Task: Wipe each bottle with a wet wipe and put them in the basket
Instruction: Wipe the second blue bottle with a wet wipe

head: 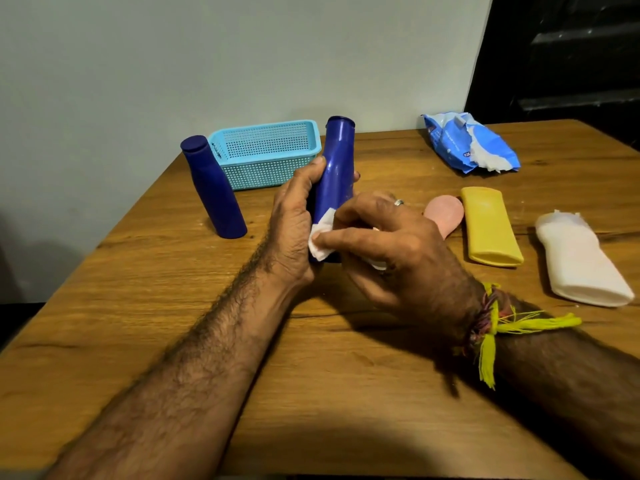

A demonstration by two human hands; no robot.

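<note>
Left hand (294, 216) grips the glossy blue bottle (336, 157) (tapered, upright); right hand (384, 244) pinches a crumpled wipe (320, 237).

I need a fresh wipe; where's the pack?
In the head view, the wipe pack lies at the table's far right, behind the yellow bottle.

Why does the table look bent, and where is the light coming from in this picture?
Head view: the wide-angle lens bows the table edges and tilts the standing blue bottle; the arms' shadows fall toward the camera, so the light seems to sit above and ahead; a glare streak runs down the held bottle; the white bottle looks washed out.
</note>
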